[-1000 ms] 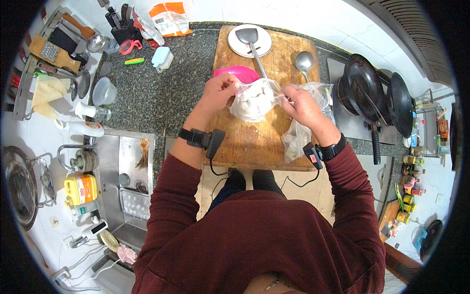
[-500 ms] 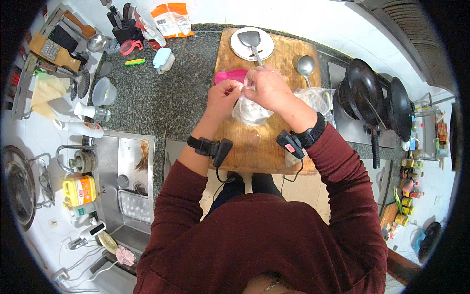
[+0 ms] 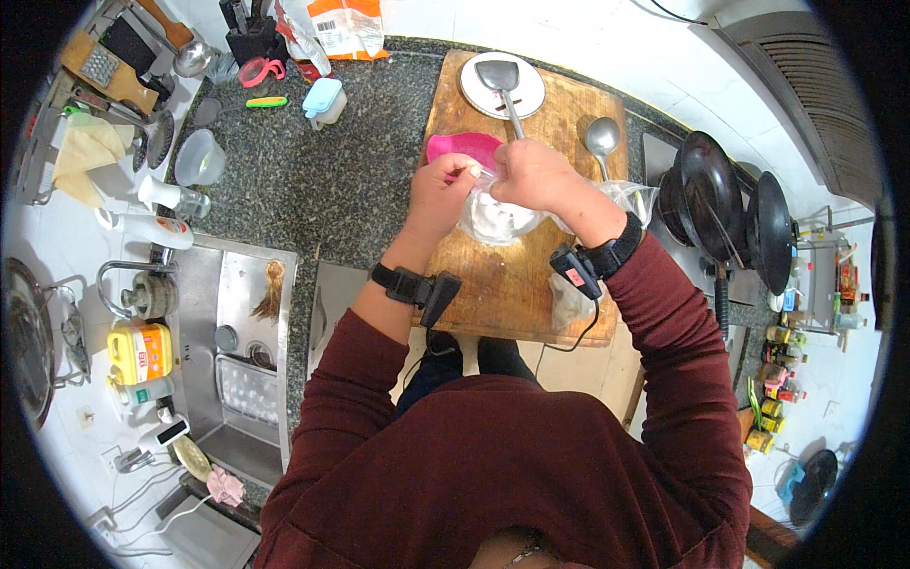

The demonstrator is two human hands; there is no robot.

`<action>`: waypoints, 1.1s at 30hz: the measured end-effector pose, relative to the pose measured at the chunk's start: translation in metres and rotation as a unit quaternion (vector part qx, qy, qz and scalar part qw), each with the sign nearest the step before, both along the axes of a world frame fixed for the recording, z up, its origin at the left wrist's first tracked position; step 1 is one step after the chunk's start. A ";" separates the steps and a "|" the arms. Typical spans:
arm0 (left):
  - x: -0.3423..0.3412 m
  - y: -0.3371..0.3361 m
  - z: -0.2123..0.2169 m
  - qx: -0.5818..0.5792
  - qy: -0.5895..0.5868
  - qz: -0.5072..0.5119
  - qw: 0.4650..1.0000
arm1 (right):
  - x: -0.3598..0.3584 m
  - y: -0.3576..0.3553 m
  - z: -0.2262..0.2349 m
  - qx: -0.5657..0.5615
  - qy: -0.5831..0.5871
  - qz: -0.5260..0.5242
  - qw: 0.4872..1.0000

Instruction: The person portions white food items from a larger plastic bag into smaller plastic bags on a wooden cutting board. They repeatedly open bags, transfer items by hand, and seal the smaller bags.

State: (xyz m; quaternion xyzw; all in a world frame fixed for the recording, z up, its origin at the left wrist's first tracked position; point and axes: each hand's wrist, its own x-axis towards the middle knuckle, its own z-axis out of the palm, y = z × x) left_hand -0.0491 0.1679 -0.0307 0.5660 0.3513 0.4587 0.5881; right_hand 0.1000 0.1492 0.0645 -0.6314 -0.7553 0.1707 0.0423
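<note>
Both my hands meet over a wooden cutting board (image 3: 493, 284). My left hand (image 3: 441, 194) and my right hand (image 3: 536, 175) each pinch the top of a clear plastic bag with something white inside (image 3: 493, 218), held just above the board. A pink bowl (image 3: 464, 149) sits right behind my hands. More crumpled clear plastic (image 3: 626, 197) lies under my right wrist.
A white plate with a metal spatula (image 3: 502, 81) and a ladle (image 3: 602, 137) lie at the board's far end. Two black woks (image 3: 739, 213) stand on the stove to the right. A sink (image 3: 242, 341) lies left, with bottles and a detergent jug (image 3: 142, 351) around it.
My right hand came in from the right to meet my left hand at the bag's top. The bag, held spread open a second ago, is now gathered closed between both hands.
</note>
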 end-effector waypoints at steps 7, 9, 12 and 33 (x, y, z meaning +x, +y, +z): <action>-0.003 0.001 0.003 -0.048 0.003 0.019 0.999 | 0.018 -0.003 0.001 -0.030 0.022 0.025 0.999; -0.001 0.002 0.012 0.051 0.054 0.047 0.996 | 0.022 -0.003 0.003 -0.030 0.037 0.036 0.998; 0.003 0.006 0.032 0.347 0.204 0.077 0.912 | 0.027 -0.003 0.001 -0.037 0.055 0.045 0.997; 0.014 -0.004 0.041 0.264 0.299 -0.101 0.911 | 0.034 -0.053 -0.023 0.089 0.052 -0.034 0.994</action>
